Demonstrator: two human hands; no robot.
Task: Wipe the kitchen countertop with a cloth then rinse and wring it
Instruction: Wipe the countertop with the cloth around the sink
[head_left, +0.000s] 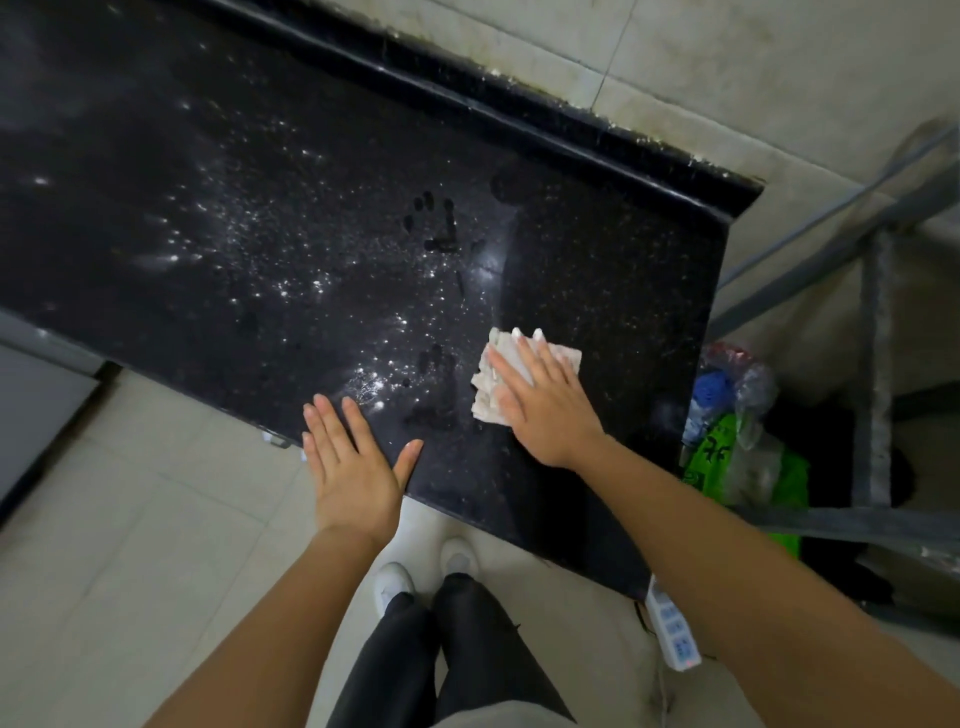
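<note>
Cloth (487, 387) of white, nubbly fabric, folded into a rough square, lies flat on the black speckled stone counter (260, 182), near the counter's right end and close to its front edge. The right hand (545, 410) rests palm down on the cloth. Its grip is flat and spread, pinching nothing: 4 straight fingers (519, 343) lie across the fabric and reach its far edge, while the cloth's left side and far right corner show beyond the hand.

The left hand (353, 467) is just left of it, well clear of the cloth and also palm down. Its grip is likewise spread, the fingers straight and the thumb held wide, and it holds nothing. The fingertips lie over the counter's front edge and the palm over the floor; whether they touch the stone cannot be told.

Fine glinting droplets (291, 249) scatter over the middle of the counter. 2 dark hand-shaped marks (436, 223) show among them, 1 near the middle and 1 just left of the cloth.

A white power strip (672, 629) shows below the counter's right front corner. Past the right end, a green plastic bag (748, 467) sits by a grey metal frame (872, 364). White shoes (395, 584) stand on the pale tiled floor (130, 519).
</note>
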